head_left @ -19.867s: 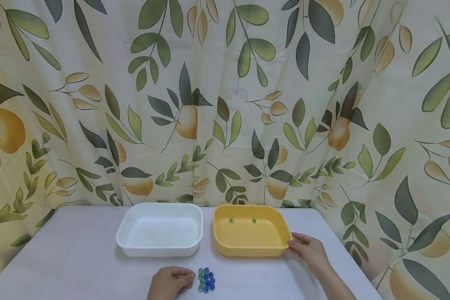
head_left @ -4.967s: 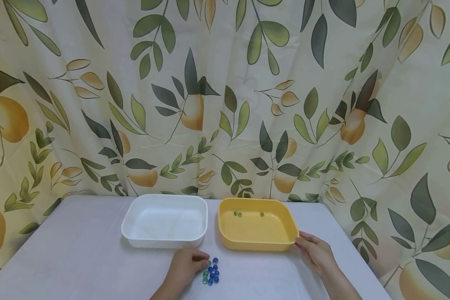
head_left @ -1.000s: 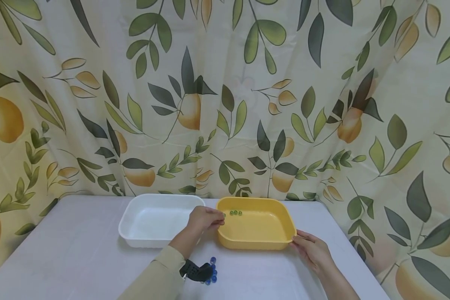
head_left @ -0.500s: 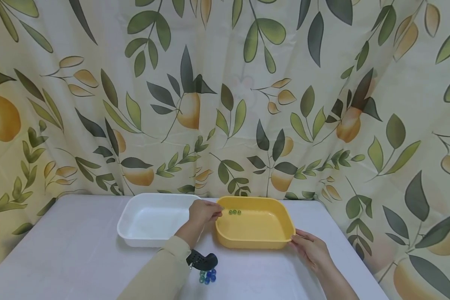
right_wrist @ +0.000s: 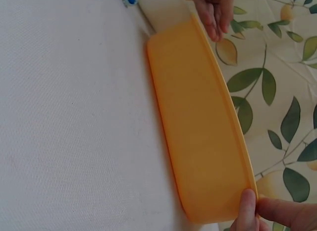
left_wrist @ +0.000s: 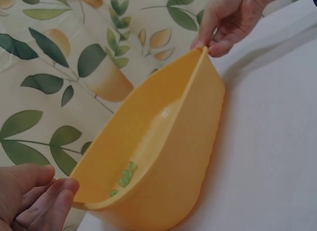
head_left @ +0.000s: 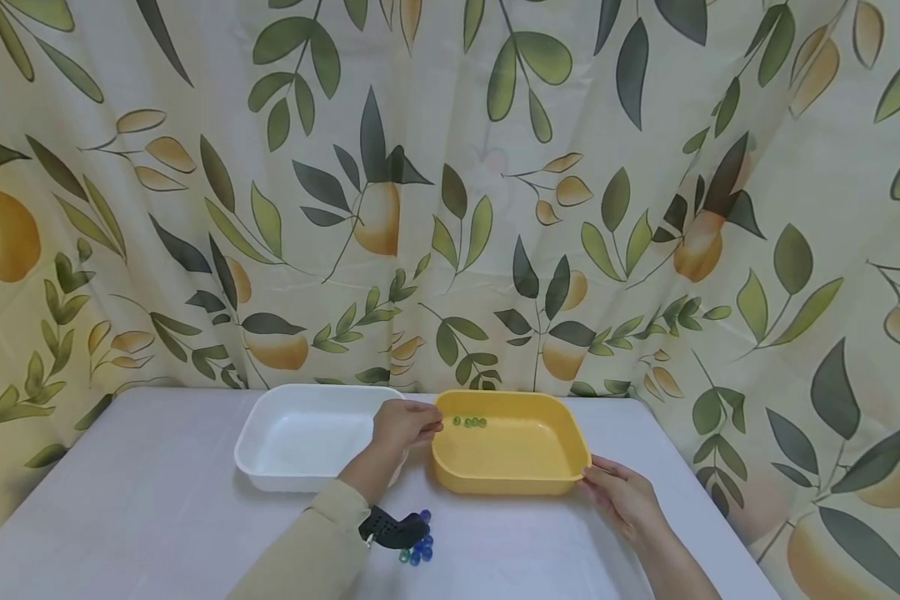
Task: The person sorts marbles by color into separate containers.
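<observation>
My left hand (head_left: 405, 425) hovers at the left rim of the yellow tray (head_left: 510, 458), thumb and fingertips close together and nothing visible between them. Several green marbles (head_left: 470, 422) lie in a row inside that tray, near its far left; the left wrist view shows these green marbles (left_wrist: 127, 174) below my fingers. At the tray's near right corner, my right hand (head_left: 621, 498) pinches the rim between thumb and fingers, as the right wrist view also shows. A cluster of blue and green marbles (head_left: 417, 552) sits on the table, partly hidden by the black wrist device (head_left: 393, 528).
A white tray (head_left: 300, 446) stands left of the yellow one, its right side partly covered by my left hand and forearm. Both rest on a white-covered table (head_left: 142, 500). A leaf-and-fruit patterned curtain (head_left: 450, 192) hangs behind the table.
Half a second ago three green marbles lay in the yellow tray; now one more is there, let go by my left hand. The right hand keeps its grip on the rim.
</observation>
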A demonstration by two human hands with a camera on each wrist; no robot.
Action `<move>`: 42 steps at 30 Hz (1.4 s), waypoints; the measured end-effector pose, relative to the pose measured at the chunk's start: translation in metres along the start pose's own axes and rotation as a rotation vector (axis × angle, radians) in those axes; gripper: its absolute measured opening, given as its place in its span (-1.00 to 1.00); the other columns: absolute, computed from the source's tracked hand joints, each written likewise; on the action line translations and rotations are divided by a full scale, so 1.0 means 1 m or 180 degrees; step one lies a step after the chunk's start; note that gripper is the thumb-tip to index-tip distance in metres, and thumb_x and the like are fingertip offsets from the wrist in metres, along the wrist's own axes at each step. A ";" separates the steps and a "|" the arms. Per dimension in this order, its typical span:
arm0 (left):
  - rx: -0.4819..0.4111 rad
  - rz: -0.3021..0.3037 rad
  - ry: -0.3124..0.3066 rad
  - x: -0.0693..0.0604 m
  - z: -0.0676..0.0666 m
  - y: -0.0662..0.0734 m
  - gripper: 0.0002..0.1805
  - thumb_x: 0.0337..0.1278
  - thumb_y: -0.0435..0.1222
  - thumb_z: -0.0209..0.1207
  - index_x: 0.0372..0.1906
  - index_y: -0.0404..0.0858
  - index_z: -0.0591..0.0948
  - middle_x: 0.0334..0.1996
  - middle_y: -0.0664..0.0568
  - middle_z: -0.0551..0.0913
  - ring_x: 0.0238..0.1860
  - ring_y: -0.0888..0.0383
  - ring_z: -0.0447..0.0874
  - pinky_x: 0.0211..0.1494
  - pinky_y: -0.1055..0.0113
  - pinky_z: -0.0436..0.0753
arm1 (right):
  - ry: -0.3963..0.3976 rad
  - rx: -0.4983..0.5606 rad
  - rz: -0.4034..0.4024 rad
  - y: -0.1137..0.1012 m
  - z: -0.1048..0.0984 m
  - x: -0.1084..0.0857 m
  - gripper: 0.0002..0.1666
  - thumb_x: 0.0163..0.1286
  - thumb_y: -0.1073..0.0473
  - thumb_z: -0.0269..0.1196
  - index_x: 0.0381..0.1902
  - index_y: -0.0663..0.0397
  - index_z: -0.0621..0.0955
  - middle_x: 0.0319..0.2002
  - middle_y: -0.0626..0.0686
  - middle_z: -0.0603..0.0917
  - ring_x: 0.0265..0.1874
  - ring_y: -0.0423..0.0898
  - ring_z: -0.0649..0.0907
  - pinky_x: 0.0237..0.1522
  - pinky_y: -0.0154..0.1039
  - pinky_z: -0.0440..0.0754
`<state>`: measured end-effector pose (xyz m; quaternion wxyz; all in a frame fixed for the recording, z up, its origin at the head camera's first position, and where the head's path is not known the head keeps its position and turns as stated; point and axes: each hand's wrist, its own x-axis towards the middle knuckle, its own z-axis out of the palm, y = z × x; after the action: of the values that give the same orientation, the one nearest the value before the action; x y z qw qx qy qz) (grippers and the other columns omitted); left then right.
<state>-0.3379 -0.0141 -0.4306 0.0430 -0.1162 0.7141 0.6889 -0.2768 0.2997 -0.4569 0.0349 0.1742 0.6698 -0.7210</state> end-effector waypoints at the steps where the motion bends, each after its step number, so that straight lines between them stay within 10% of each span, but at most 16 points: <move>1: 0.0013 -0.0007 -0.0015 0.000 -0.001 0.001 -0.79 0.07 -0.44 0.34 -0.16 -0.45 0.71 -0.38 -0.15 0.77 -0.45 0.20 0.76 -0.29 0.40 0.74 | -0.0003 0.0003 0.0000 0.000 0.000 0.000 -0.28 0.40 0.40 0.18 0.41 0.52 0.18 -0.30 -0.06 0.70 -0.35 -0.26 0.73 -0.11 -0.37 0.71; 23: 0.0279 -0.0035 -0.0387 -0.038 -0.045 0.000 -0.67 0.25 -0.25 0.27 0.04 -0.36 0.67 -0.19 -0.08 0.77 -0.20 0.13 0.79 -0.14 0.38 0.74 | 0.0024 -0.0081 0.0036 -0.002 0.002 -0.001 -0.28 0.41 0.36 0.18 0.42 0.49 0.18 -0.28 -0.08 0.68 -0.30 -0.26 0.72 -0.07 -0.35 0.70; 42: 0.0483 -0.0157 -0.0572 -0.072 -0.070 -0.040 -0.65 0.14 -0.27 0.35 -0.04 -0.42 0.69 -0.34 -0.04 0.77 -0.34 0.17 0.77 -0.19 0.31 0.75 | -0.0051 -0.0079 -0.0120 0.001 0.000 0.000 -0.31 0.42 0.40 0.14 0.40 0.57 0.16 -0.27 -0.06 0.69 -0.31 -0.27 0.73 -0.09 -0.39 0.69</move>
<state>-0.2525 -0.0772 -0.4508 0.1324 -0.0679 0.7544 0.6393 -0.2760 0.2994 -0.4582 0.0288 0.1553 0.6816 -0.7145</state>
